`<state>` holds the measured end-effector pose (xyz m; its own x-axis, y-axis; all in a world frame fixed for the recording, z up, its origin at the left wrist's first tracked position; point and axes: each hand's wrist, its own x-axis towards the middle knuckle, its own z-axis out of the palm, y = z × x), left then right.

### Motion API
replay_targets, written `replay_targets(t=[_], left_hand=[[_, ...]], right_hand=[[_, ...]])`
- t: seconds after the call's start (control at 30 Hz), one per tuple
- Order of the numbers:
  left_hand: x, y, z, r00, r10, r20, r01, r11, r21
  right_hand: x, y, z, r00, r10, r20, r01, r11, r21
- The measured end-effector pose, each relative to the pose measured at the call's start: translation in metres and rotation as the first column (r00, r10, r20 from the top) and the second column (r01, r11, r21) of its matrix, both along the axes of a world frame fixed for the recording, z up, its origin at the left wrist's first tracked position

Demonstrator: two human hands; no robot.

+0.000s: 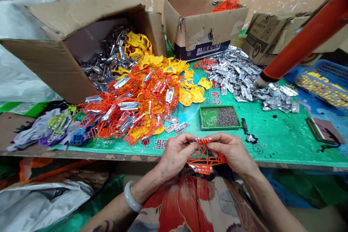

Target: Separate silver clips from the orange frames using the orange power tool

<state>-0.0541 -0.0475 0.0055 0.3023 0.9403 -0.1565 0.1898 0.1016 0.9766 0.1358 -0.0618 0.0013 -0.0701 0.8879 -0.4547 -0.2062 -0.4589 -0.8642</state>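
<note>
Between my two hands I hold an orange plastic lattice frame (204, 156) at the table's front edge, with silvery patches on its near and far ends. My left hand (178, 152) pinches its upper left corner, thumb and fingers pressed together. On the other side my right hand (231, 150) grips the upper right corner the same way. Beyond them stands a green tray (207, 127) of tiny dark metal pieces. A heap of similar orange frames (141, 94) lies to the left, mixed with silvery pieces and yellow plastic parts (190, 94).
Silvery parts (236, 72) pile up at the back right. Cardboard boxes (187, 30) line the wall. An orange-red post (304, 36) slants in from the upper right. A blue basket (326, 67) and a phone-like object (324, 130) lie on the right, a small black item (248, 132) nearer.
</note>
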Motion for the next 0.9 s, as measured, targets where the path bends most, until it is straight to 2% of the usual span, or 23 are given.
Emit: replay_targets(t=[0.23, 0.43, 0.73, 0.9], left_hand=[[0.002, 0.001, 0.002, 0.989, 0.083, 0.123, -0.065, 0.988, -0.142], [0.0, 0.005, 0.006, 0.971, 0.126, 0.202, -0.07, 0.962, -0.262], [-0.005, 0.006, 0.004, 0.985, 0.071, 0.156, -0.043, 0.983, -0.177], [-0.007, 0.008, 0.003, 0.996, 0.003, 0.092, 0.0, 0.999, -0.034]], right_hand=[[-0.009, 0.003, 0.009, 0.998, -0.059, 0.038, 0.056, 0.997, 0.058], [-0.018, 0.003, 0.018, 0.992, -0.061, 0.109, 0.047, 0.991, 0.126], [-0.021, 0.002, 0.014, 0.991, -0.059, 0.118, 0.037, 0.983, 0.182], [-0.018, 0.001, 0.015, 0.983, -0.044, 0.18, 0.003, 0.975, 0.223]])
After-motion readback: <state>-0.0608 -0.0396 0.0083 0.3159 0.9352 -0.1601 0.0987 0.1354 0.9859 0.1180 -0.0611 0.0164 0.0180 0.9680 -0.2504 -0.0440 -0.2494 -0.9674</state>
